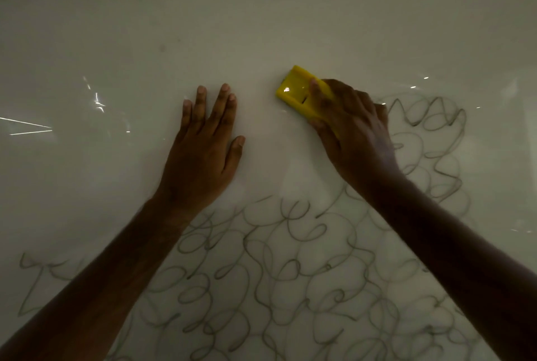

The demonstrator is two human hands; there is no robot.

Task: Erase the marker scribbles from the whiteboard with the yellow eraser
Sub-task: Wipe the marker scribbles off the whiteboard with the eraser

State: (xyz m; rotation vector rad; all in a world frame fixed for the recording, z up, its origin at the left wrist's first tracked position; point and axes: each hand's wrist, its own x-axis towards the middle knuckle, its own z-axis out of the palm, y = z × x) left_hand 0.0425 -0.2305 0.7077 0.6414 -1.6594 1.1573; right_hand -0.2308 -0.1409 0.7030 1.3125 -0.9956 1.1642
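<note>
Eraser: while my right hand (353, 128) grips it, the yellow eraser (299, 93) lies on the whiteboard (116, 40), just left of the top of the loops.
Scribbles: I see marker scribbles (290, 273) covering the near half of the board and running up the right side behind my right wrist.
Left hand: my left hand (203, 142) lies flat with fingers spread, pressing on bare board and holding nothing.
Progress: I judge most of the erasing is not yet done.
Risk: my forearms lie over the ink and could smear it; a tilted eraser would skip lines, and the dim, glary surface could hide faint residue from me.
</note>
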